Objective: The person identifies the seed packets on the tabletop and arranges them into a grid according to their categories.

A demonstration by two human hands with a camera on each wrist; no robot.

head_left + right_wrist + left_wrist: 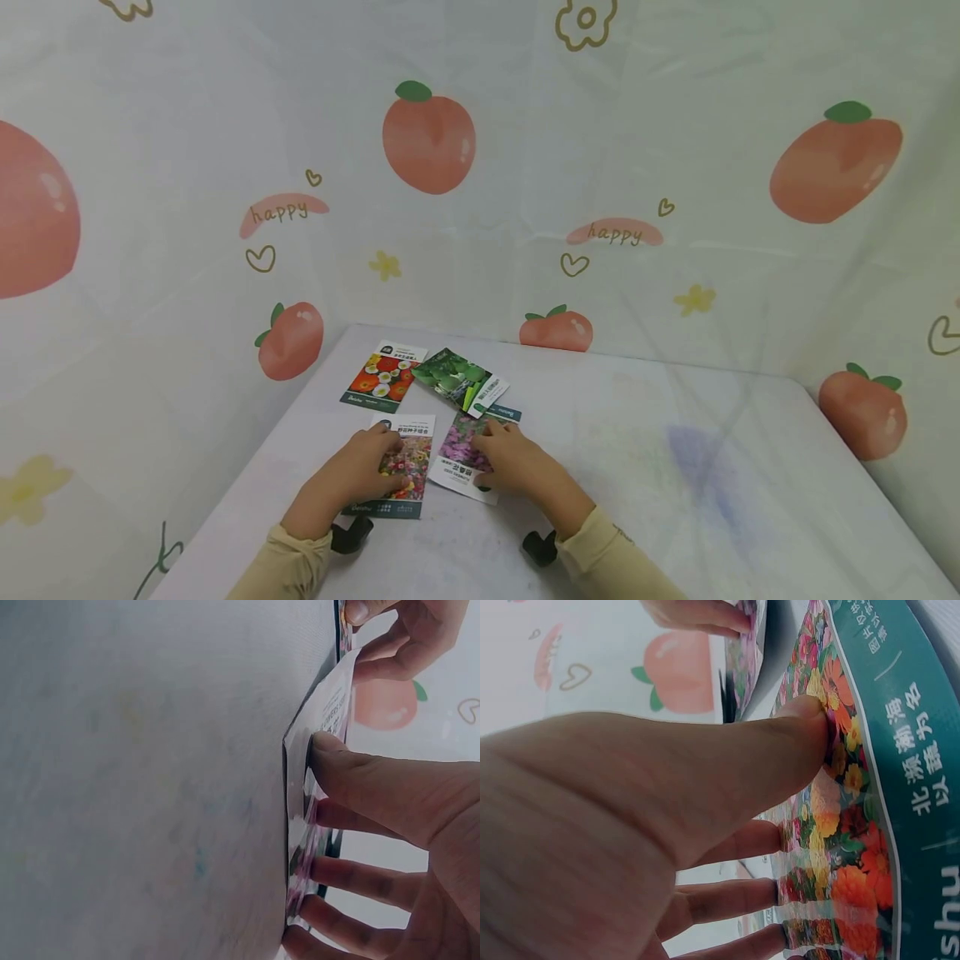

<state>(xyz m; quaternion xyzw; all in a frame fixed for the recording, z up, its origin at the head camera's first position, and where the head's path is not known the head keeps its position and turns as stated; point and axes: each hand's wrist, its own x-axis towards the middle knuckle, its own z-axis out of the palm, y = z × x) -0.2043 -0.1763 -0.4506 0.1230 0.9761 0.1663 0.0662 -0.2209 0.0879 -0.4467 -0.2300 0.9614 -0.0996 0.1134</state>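
Two flower seed packets lie side by side at the front of the group. My left hand (358, 471) spreads its thumb and fingertips over the packet of mixed bright flowers (417, 465); the left wrist view shows the tips resting on its printed face. On the pink-purple flower packet (459, 442), my right hand (517, 460) rests its fingertips. That packet stands a little askew, its white end towards me. In the right wrist view the thumb (337, 754) touches the white end and the spread fingers reach across the picture.
Behind my hands lie a red, orange and white flower packet (384, 379) and a green packet (453, 379), which overlaps the purple one's far end. The white table (630, 467) meets a fruit-printed cloth (495, 250). A black device (351, 535) sits at each wrist.
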